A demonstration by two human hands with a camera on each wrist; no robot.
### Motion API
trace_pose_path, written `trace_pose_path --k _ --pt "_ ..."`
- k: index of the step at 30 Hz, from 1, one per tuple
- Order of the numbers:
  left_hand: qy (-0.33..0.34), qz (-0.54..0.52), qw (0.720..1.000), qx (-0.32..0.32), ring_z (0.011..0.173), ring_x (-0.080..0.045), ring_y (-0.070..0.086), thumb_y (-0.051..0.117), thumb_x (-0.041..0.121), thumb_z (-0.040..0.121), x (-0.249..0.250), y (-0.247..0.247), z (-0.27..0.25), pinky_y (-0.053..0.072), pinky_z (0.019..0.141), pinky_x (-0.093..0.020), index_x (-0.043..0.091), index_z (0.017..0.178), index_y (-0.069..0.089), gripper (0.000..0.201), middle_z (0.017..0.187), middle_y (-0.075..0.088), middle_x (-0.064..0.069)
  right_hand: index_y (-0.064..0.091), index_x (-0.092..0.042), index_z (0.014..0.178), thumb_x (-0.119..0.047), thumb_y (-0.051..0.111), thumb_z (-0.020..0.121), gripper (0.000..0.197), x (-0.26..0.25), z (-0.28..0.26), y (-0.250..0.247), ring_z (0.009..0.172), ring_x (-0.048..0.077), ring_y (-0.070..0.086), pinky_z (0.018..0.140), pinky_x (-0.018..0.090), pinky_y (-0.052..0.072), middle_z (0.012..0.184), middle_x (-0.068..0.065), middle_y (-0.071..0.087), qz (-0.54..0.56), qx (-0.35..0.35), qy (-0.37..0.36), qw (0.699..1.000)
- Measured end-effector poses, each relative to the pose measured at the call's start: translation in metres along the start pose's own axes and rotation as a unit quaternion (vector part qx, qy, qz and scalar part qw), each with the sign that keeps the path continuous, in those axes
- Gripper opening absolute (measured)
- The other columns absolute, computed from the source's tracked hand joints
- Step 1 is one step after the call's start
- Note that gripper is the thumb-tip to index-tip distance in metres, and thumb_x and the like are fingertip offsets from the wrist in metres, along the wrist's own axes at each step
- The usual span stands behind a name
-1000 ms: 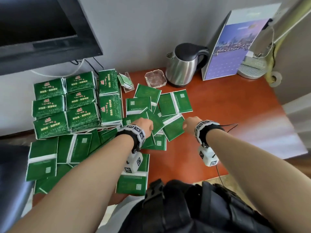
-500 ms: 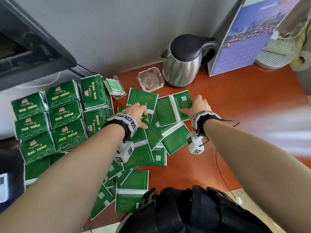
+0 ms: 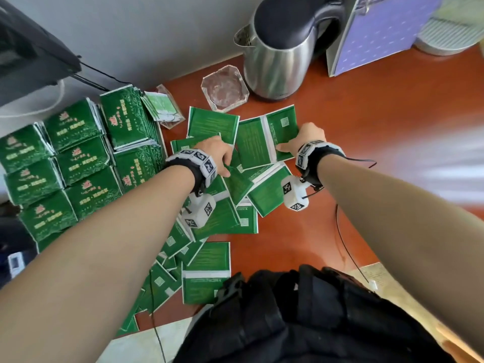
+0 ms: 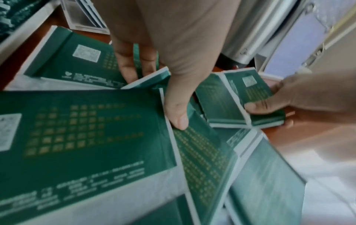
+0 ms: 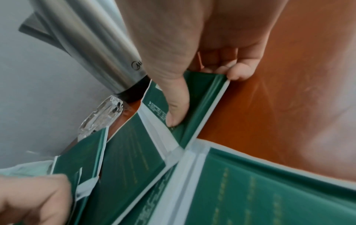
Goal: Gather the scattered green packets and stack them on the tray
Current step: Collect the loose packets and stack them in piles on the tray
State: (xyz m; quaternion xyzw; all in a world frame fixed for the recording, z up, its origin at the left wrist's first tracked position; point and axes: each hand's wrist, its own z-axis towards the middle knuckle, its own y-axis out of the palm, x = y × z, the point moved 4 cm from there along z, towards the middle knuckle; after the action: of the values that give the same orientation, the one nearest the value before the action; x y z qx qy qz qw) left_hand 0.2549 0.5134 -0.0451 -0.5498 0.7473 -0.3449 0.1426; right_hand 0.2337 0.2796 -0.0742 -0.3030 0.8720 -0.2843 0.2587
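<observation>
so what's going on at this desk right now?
A person is gathering green packets scattered over the wooden desk. The right hand pinches the rightmost loose packet, thumb on top and fingers curled under its far edge. The left hand reaches into the overlapping pile, thumb on one packet's edge. Neat stacks already sit to the left; a kettle and glass ashtray stand behind.
</observation>
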Motion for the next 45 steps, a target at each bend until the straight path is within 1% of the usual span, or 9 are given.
trace_pose_path --k 7,10,13,15,20,26,34,41,45 --pt "-0.029 -0.071 0.994 0.076 0.109 -0.023 0.062 0.078 0.023 0.086 0.008 -0.032 -0.007 0.049 0.089 -0.032 0.02 0.105 0.069 0.022 0.117 0.067 0.0 0.058 -0.008 0.13 -0.03 0.083 0.076 0.063 0.017 -0.005 -0.024 0.092 0.029 0.059 0.08 0.034 0.049 0.118 0.013 0.066 -0.019 -0.028 -0.007 0.999" --pt "-0.031 -0.058 0.995 0.072 0.106 -0.022 0.063 0.073 0.021 0.09 0.019 -0.033 -0.013 0.049 0.083 -0.029 0.025 0.112 0.072 0.023 0.121 0.067 0.001 0.059 -0.008 0.131 -0.024 0.082 0.077 0.062 0.034 -0.01 -0.035 0.095 0.031 0.062 0.083 0.035 0.051 0.117 0.015 0.068 -0.049 -0.026 -0.012 0.998" --pt "-0.046 -0.047 0.994 0.088 0.087 -0.021 0.059 0.064 0.021 0.096 0.029 -0.027 -0.019 0.045 0.069 -0.027 0.027 0.113 0.07 0.019 0.12 0.067 -0.002 0.059 -0.013 0.134 -0.014 0.08 0.079 0.058 0.049 -0.016 -0.037 0.102 0.033 0.065 0.085 0.037 0.054 0.117 0.014 0.069 -0.068 -0.028 -0.035 0.997" --pt "-0.058 -0.05 0.992 0.103 0.076 -0.019 0.054 0.057 0.022 0.1 0.036 -0.021 -0.023 0.04 0.061 -0.028 0.026 0.116 0.064 0.018 0.112 0.066 -0.003 0.062 -0.012 0.129 -0.011 0.076 0.08 0.051 0.058 -0.021 -0.037 0.098 0.033 0.066 0.085 0.039 0.057 0.111 0.015 0.07 -0.093 -0.035 -0.043 0.994" --pt "-0.087 -0.091 0.979 0.158 0.066 -0.022 0.053 0.045 0.02 0.105 0.043 -0.014 -0.03 0.04 0.06 -0.033 0.019 0.122 0.053 0.019 0.086 0.059 -0.007 0.064 -0.006 0.11 -0.009 0.061 0.087 0.024 0.066 -0.028 -0.038 0.087 0.032 0.065 0.079 0.038 0.058 0.096 0.013 0.068 -0.123 -0.041 -0.062 0.99" --pt "-0.116 -0.133 0.953 0.246 0.059 -0.016 0.047 0.045 0.009 0.103 0.05 -0.021 -0.039 0.034 0.054 -0.032 0.011 0.127 0.045 0.024 0.071 0.048 0.001 0.056 -0.004 0.102 -0.011 0.055 0.092 0.012 0.065 -0.035 -0.042 0.086 0.034 0.061 0.082 0.041 0.057 0.093 0.014 0.061 -0.202 -0.048 -0.087 0.974" --pt "-0.119 -0.058 0.968 0.212 0.071 -0.027 0.056 0.049 0.009 0.101 0.061 -0.014 -0.063 0.041 0.062 -0.037 0.014 0.115 0.044 0.016 0.081 0.058 -0.006 0.054 -0.006 0.1 -0.012 0.053 0.092 0.01 0.077 -0.055 -0.039 0.087 0.035 0.063 0.082 0.043 0.058 0.091 0.013 0.06 -0.239 -0.029 -0.096 0.966" --pt "-0.118 -0.045 0.97 0.209 0.07 -0.031 0.06 0.049 0.008 0.099 0.045 0.033 -0.1 0.045 0.061 -0.04 0.012 0.12 0.042 0.023 0.082 0.062 -0.011 0.054 -0.007 0.095 -0.01 0.052 0.091 0.006 0.105 -0.087 -0.009 0.081 0.034 0.064 0.078 0.045 0.059 0.082 0.011 0.058 -0.28 -0.029 -0.091 0.955" --pt "-0.15 -0.054 0.962 0.222 0.072 -0.033 0.06 0.049 0.005 0.096 0.023 0.056 -0.128 0.046 0.062 -0.042 0.005 0.129 0.036 0.035 0.088 0.065 -0.017 0.051 -0.007 0.088 -0.007 0.051 0.092 0.003 0.122 -0.112 0.011 0.076 0.033 0.063 0.066 0.038 0.054 0.079 0.011 0.056 -0.304 -0.017 -0.1 0.947"
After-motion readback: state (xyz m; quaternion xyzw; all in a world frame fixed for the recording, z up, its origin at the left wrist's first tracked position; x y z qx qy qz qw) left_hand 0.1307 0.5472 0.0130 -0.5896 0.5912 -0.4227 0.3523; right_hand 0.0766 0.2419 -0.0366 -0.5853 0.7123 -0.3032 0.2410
